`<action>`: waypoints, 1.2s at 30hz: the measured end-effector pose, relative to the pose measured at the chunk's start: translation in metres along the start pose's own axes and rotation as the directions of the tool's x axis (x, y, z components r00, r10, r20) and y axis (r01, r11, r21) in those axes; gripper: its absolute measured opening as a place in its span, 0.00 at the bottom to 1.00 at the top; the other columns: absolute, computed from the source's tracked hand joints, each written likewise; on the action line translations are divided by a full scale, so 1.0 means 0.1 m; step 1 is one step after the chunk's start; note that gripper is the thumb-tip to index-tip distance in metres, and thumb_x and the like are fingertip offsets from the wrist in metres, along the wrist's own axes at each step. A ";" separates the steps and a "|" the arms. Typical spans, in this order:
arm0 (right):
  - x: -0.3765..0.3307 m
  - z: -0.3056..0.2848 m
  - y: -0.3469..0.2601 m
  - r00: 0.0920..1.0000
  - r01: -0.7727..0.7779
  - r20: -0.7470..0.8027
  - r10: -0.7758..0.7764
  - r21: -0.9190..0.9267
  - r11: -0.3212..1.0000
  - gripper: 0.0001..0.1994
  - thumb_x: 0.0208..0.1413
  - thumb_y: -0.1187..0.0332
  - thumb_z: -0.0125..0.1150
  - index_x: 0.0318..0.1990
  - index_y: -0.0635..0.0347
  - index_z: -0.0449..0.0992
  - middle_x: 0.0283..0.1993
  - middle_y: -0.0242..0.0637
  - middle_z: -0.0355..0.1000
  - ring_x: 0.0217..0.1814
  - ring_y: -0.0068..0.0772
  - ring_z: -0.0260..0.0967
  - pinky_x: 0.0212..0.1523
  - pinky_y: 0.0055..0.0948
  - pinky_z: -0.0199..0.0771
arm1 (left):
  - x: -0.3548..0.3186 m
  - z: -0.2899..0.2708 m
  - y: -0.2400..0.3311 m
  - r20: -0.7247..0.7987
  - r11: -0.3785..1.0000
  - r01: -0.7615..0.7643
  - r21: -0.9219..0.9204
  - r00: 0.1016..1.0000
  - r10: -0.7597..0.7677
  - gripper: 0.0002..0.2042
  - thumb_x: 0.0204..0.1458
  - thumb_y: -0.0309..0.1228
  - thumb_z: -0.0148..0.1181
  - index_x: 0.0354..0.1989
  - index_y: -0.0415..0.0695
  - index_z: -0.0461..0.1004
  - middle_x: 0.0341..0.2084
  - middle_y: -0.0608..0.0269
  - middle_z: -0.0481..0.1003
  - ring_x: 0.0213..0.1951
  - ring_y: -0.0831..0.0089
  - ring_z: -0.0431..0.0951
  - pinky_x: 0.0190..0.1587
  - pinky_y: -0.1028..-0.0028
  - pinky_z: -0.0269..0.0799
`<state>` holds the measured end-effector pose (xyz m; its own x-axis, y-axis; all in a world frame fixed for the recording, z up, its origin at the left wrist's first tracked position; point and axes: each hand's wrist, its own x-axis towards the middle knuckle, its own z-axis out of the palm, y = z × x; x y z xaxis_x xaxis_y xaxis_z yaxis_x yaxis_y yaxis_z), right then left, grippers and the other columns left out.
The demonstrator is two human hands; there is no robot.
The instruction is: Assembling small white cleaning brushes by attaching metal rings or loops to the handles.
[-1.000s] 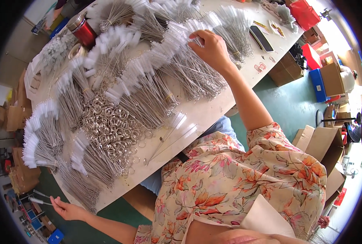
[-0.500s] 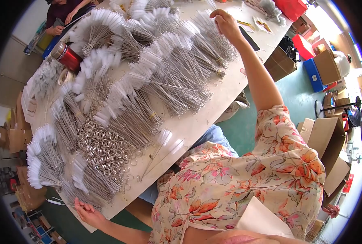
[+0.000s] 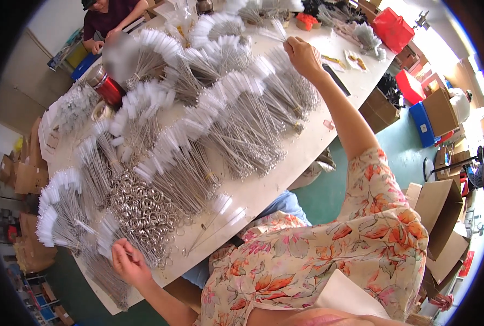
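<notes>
My left hand [image 3: 129,263] is closed in a pinch at the table's near left, over bundles of wire-handled brushes. A thin straw brush [image 3: 84,226] with a white head sticks out from its fingertips. At the far right my right hand [image 3: 304,56] is stretched out, its fingers closed on the wires of white-tipped brushes [image 3: 277,31]. Below it lies a large bundle of straw brushes [image 3: 288,89]. A heap of metal rings [image 3: 141,209] lies to the right of my left hand, and a few loose brushes [image 3: 220,220] rest near the table's front edge.
Many brush bundles [image 3: 171,157] cover the white table [image 3: 264,187]. A red flask [image 3: 107,87] and a tape roll [image 3: 102,111] stand at the left. Across the table sits a co-worker [image 3: 111,22]. A dark phone [image 3: 337,81] lies near the right edge; cardboard boxes [image 3: 435,201] stand right.
My left hand has moved up and inward over the table with its brush. My right hand stays out at the far bundles, the brush tips now showing beyond it. The view has shifted slightly.
</notes>
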<state>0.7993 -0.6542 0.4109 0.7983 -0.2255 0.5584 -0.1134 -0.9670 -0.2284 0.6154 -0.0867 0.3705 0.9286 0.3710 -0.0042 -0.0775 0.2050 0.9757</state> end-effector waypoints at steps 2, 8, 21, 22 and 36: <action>0.00 -0.30 -0.34 0.964 0.252 -0.145 -0.221 0.244 0.937 0.08 0.57 0.69 0.46 0.37 0.60 0.71 0.40 0.41 0.69 0.41 0.43 0.70 0.37 0.41 0.71 | -0.04 0.33 -0.03 0.107 0.999 0.022 -0.028 0.994 -0.019 0.11 0.58 0.33 0.47 0.40 0.38 0.69 0.20 0.70 0.64 0.15 0.86 0.58 0.16 0.85 0.53; -1.10 -0.27 -2.02 0.874 -0.290 0.221 -0.434 0.952 -0.099 0.17 0.61 0.58 0.39 0.45 0.61 0.69 0.49 0.39 0.65 0.50 0.28 0.63 0.51 0.33 0.63 | -0.27 1.45 -0.01 0.414 0.959 -0.254 0.128 0.892 0.181 0.07 0.56 0.24 0.47 0.41 0.36 0.67 0.25 0.64 0.68 0.21 0.80 0.69 0.23 0.81 0.67; -1.81 -0.19 -2.83 0.763 -0.531 0.460 -0.454 0.847 -0.034 0.15 0.58 0.57 0.49 0.42 0.60 0.72 0.42 0.36 0.69 0.44 0.25 0.64 0.46 0.27 0.66 | -0.23 1.15 -0.18 0.343 0.506 -0.843 0.183 0.537 0.771 0.06 0.47 0.16 0.54 0.35 0.34 0.69 0.39 0.54 0.65 0.36 0.67 0.73 0.40 0.74 0.75; -1.89 -0.19 -2.92 0.625 -0.776 0.570 -0.533 0.532 -0.340 0.14 0.60 0.59 0.47 0.40 0.60 0.72 0.39 0.34 0.70 0.39 0.22 0.66 0.43 0.24 0.68 | -0.23 1.15 -0.25 0.431 0.454 -0.864 0.218 0.503 0.750 0.07 0.47 0.16 0.55 0.35 0.34 0.69 0.40 0.53 0.65 0.38 0.65 0.73 0.42 0.74 0.74; -1.89 -0.60 -2.90 0.632 -0.244 0.376 -0.678 0.926 0.287 0.07 0.55 0.71 0.51 0.36 0.64 0.71 0.26 0.36 0.71 0.29 0.27 0.70 0.32 0.29 0.69 | -0.07 1.09 0.38 0.364 0.731 -0.682 -0.035 0.673 0.644 0.43 0.39 0.45 0.68 0.61 0.39 0.51 0.55 0.49 0.56 0.49 0.61 0.66 0.50 0.66 0.65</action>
<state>0.6457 -0.3381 0.4191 0.8037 0.5577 0.2073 0.3208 -0.1127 -0.9404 0.6454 -0.1801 0.4314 0.7066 0.0523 0.7057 -0.7022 -0.0716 0.7084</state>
